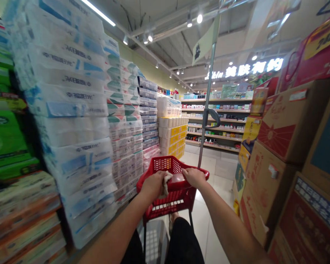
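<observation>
Red cart (181, 198) on floor (221, 179) between paper packs (77, 126) and cartons (280, 124); I have grip done: right hand (194, 177), fingers clamped on rim (207, 175); left hand (153, 184), fingers closed round crumpled cloth (165, 187); stretch ahead before shelves (224, 128) remains

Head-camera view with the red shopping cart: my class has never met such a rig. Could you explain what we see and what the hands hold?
There is no machine here: a person works with two bare hands, and the single picture comes from a camera worn on their head, looking forward and down. The right hand grips the rim of a red shopping cart. The left hand, also at the rim, holds a crumpled whitish cloth or tissue; I can't tell which. Stacked packs of paper rolls stand to the left, cardboard cartons to the right, and shelves ahead.
</observation>
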Demonstrator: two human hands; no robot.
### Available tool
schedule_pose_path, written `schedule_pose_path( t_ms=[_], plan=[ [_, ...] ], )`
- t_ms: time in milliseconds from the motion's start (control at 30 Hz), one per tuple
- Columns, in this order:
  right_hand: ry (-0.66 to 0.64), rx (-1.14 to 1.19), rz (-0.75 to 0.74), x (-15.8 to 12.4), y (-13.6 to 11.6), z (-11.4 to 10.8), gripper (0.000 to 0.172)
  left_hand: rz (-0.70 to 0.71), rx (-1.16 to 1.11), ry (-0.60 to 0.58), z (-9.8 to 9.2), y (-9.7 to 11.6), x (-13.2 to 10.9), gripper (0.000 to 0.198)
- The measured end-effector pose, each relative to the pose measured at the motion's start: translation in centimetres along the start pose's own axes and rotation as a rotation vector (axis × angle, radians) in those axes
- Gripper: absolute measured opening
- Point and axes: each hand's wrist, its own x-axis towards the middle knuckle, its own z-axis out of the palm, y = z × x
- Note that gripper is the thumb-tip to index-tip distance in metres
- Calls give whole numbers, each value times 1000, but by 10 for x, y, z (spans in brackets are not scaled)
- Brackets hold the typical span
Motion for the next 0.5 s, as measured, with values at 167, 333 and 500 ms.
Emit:
schedule_pose_path(
  t_ms=[167, 333, 500],
  plan=[
    [41, -7, 68, -3, -10, 2, 47, -47, 92, 55, -2, -11, -6, 44],
    [78, -18, 75, -7, -19, 6, 47, -92, 193, 79, 9, -10, -13, 58],
    [50, -122, -53, -11, -11, 5, 40, 23, 146, -14, 7, -16, -8, 59]
  ],
)
